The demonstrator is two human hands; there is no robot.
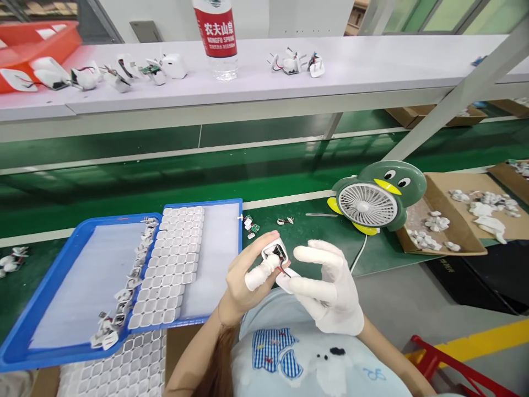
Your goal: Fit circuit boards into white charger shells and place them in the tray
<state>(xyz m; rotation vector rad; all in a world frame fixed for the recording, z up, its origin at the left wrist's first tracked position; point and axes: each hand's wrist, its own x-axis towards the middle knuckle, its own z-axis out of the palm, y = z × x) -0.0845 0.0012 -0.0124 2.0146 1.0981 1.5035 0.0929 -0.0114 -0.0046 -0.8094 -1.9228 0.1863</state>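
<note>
My left hand, bare except for a white cover on the thumb, is closed around a small white housing with dark electronics inside its open face. The covered thumb presses at the opening. Red and black wires run from the housing down to a flat white cover piece. My right hand, in a white glove, holds that cover piece by its edge with the lower fingers and thumb, while its index finger is stretched out beside the housing.
Blue trays at the left hold white housings and wired parts. A penguin-shaped fan stands on the green table, near loose parts and tweezers. Cardboard boxes are at the right. A bottle stands on the shelf.
</note>
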